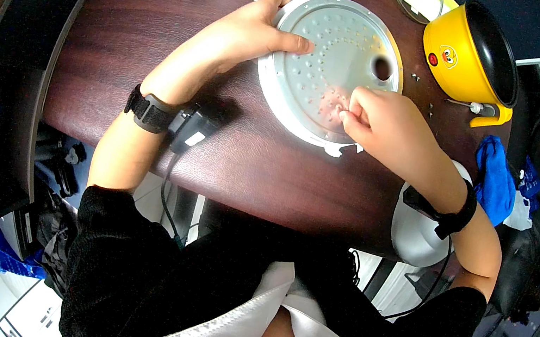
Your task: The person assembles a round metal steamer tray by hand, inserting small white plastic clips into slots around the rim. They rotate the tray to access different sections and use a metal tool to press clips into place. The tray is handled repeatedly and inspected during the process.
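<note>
The left hand (254, 29) grasps the left rim of a dimpled round metal plate (335, 58), thumb on top. The plate lies between the hands; the right hand (388, 125) clenches over its lower right, whether around something I cannot tell.
</note>
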### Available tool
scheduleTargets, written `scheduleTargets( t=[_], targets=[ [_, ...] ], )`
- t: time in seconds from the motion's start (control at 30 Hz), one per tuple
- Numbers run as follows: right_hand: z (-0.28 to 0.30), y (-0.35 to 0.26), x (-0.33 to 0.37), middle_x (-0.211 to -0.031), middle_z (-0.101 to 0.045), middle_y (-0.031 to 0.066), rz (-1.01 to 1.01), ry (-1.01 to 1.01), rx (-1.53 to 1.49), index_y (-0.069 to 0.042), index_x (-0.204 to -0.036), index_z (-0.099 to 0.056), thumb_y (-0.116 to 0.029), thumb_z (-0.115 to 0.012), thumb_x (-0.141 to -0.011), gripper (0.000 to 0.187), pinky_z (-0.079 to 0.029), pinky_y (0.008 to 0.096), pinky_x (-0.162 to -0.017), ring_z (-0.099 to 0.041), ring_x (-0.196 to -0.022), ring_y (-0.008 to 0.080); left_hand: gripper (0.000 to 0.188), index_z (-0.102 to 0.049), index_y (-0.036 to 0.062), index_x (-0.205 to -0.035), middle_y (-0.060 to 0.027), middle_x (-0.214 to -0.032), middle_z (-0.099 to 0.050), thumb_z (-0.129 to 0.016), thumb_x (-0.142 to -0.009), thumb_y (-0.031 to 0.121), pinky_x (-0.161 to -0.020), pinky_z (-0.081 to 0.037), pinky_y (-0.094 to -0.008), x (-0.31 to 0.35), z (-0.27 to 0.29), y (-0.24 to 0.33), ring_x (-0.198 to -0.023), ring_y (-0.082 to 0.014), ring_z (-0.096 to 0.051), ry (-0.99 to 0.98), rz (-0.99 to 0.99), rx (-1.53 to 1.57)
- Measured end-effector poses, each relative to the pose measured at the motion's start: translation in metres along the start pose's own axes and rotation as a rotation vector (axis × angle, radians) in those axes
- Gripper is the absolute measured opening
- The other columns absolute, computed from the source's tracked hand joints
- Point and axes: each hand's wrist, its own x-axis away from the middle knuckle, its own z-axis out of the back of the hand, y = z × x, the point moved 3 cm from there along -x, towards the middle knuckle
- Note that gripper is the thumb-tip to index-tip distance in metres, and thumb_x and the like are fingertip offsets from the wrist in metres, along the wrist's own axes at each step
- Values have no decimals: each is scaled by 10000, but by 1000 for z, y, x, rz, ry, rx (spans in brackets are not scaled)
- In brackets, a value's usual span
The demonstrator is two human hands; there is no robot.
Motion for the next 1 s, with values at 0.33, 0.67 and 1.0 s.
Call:
scheduleTargets(
  t=[0.33, 0.67, 1.0],
  targets=[
    [3, 5, -4, -600, -571, 91, -130, -37, -216, -5, -755, -548, -159, -633, -868, 209, -417, 316, -491, -545, -527, 163, 451, -472, -78, -1256, -113, -1117, -611, -615, -864, 95, -909, -462, -263, -1, -3, 1, -1018, -149, -583, -108, 58, 308],
    [16, 26, -8, -635, -557, 2, -239, -130, -438, -37, -813, -558, -151, -574, -920, 157, -426, 212, -494, -523, -550, 55, 626, -405, -78, -1316, -135, -1117, -597, -721, -825, 150, -897, -474, -307, -1, 3, -3, -1000, -180, -587, -11, 115, 84],
    [44, 20, -18, -619, -551, 7, -171, 119, -666, -1, -852, -611, -176, -561, -874, 184, -453, 234, -476, -550, -524, 80, 660, -439, -105, -1309, -167, -1128, -604, -748, -769, 117, -909, -463, -304, -7, 7, -9, -1014, -214, -599, 38, 85, 171]
  ],
)
